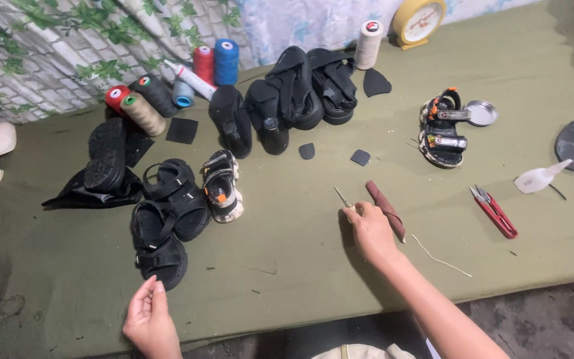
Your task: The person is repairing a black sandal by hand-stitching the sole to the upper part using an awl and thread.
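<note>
olive cloth covers our table (313, 219). our right hand (369, 229) pinches a thin metal awl (342, 197) just beside a brown wooden handle (385, 210); our left hand (149, 322) hovers open-fingered near a black sandal (159, 247). a round tin lid (481, 113) lies empty.
</note>
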